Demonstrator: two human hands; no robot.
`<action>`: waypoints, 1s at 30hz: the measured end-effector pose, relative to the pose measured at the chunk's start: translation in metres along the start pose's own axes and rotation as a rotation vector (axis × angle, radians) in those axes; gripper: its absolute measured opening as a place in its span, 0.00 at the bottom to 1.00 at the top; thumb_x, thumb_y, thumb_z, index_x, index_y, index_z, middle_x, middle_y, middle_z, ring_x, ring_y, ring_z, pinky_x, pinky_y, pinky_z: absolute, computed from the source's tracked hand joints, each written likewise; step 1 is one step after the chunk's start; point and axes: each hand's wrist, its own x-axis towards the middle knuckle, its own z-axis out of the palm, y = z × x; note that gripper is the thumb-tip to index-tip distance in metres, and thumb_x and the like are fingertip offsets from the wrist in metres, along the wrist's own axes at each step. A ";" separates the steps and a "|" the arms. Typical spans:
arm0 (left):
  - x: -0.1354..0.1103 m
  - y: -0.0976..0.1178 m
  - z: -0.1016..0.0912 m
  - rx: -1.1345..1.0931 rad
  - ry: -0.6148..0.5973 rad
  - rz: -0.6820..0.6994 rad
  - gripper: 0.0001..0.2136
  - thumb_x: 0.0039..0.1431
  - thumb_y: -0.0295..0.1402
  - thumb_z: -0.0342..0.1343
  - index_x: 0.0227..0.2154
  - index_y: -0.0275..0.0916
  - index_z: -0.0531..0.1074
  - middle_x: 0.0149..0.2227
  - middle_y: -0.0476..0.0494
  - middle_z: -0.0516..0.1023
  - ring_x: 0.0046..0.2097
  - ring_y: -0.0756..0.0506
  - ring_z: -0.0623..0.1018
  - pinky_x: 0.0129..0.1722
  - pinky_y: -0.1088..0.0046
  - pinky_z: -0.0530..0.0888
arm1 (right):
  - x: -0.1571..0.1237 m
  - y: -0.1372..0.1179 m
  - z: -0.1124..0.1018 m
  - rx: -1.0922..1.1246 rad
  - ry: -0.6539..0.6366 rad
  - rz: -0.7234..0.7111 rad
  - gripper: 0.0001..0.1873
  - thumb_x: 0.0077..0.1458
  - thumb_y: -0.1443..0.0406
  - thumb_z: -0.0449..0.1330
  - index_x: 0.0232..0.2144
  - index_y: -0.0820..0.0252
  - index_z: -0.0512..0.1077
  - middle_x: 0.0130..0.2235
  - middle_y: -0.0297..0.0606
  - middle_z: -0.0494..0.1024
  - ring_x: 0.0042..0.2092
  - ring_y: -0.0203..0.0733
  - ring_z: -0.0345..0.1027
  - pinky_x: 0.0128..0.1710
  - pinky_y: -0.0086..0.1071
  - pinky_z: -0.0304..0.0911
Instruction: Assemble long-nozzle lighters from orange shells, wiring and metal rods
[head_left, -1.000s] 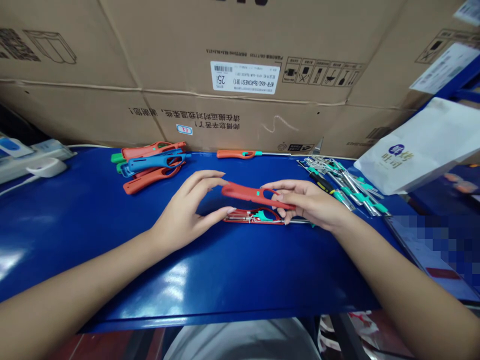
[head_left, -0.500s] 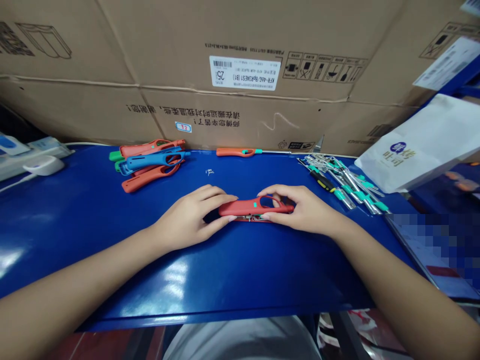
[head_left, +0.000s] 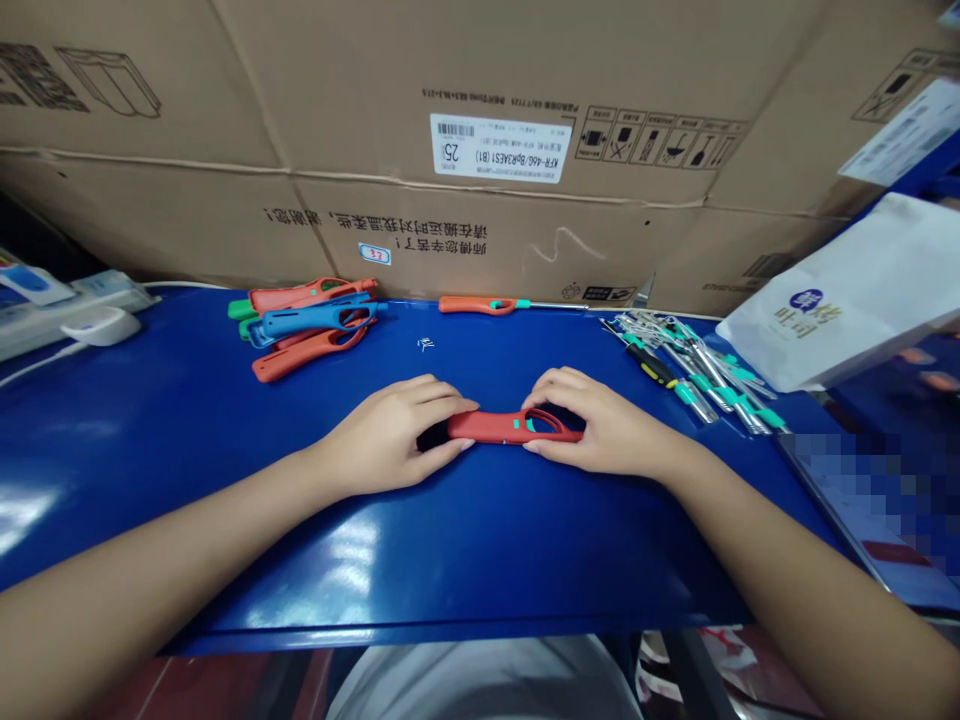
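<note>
A red lighter casing with a teal trigger lies flat on the blue table, gripped at both ends. My left hand pinches its left end between thumb and fingers. My right hand curls over its right end, fingers pressed on the loop handle. The lower half that was under it is hidden beneath the red shell.
A pile of red and blue casings lies at the back left. One assembled red lighter rests against the cardboard boxes. Several metal-and-teal inner parts lie at the right, beside a white bag. A power strip sits far left.
The red shell, held above the table a second ago, has been lowered onto the part lying there. Both hands now press it down at its ends.
</note>
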 end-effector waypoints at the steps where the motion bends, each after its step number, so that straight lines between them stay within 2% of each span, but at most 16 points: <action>1: 0.000 0.000 0.000 0.001 -0.003 -0.001 0.14 0.67 0.37 0.55 0.51 0.37 0.74 0.49 0.39 0.80 0.49 0.40 0.78 0.50 0.61 0.75 | 0.000 0.000 0.000 -0.002 -0.002 -0.001 0.12 0.58 0.61 0.66 0.44 0.55 0.73 0.46 0.40 0.75 0.50 0.46 0.68 0.52 0.41 0.64; 14: -0.001 -0.002 0.002 0.015 -0.016 -0.004 0.15 0.68 0.38 0.55 0.52 0.37 0.75 0.50 0.37 0.79 0.49 0.40 0.77 0.51 0.61 0.75 | 0.001 0.000 0.001 -0.038 -0.032 -0.004 0.12 0.58 0.62 0.65 0.45 0.55 0.72 0.46 0.41 0.76 0.49 0.48 0.68 0.51 0.43 0.64; 30: -0.001 -0.003 0.004 0.018 -0.031 -0.018 0.15 0.68 0.38 0.55 0.53 0.38 0.75 0.50 0.38 0.78 0.49 0.40 0.76 0.50 0.61 0.74 | -0.001 -0.002 0.001 -0.041 -0.029 0.039 0.13 0.57 0.62 0.66 0.44 0.55 0.71 0.46 0.42 0.75 0.48 0.47 0.69 0.49 0.41 0.65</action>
